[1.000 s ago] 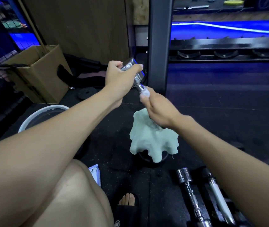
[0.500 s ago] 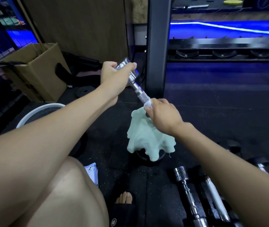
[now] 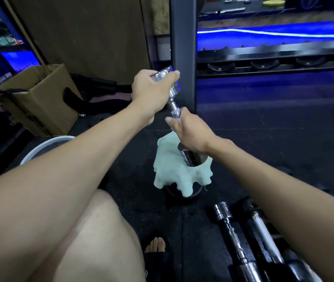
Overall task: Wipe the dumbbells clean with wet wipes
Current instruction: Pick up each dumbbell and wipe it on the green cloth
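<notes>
The chrome dumbbell (image 3: 174, 106) sits mid-frame, held in the air and tilted, far head up-left, near head (image 3: 193, 158) low-right. My left hand (image 3: 151, 91) is wrapped round the far head, gripping it. My right hand (image 3: 190, 131) is clenched round the handle w/ the pale green wet wipe (image 3: 171, 169) pinched against the bar; most of the wipe hangs loose below the fist.

Change vs half a sec ago: the right hand has slid back up the bar toward the far head, so less bare knurl shows between the hands, and the near head now pokes out under the wrist. A sec ago the hand was about this high, so I read it as a back-and-forth scrub along the handle, not a new step. Handle is getting covered; heads prob still to do.

Further out: two more chrome dumbbells (image 3: 231, 231) lie on the black floor mat (image 3: 263, 149) near-right. Cardboard box (image 3: 40, 98) far-left, white bucket rim (image 3: 40, 148) left, dark rack post (image 3: 183, 47) right behind the hands.
</notes>
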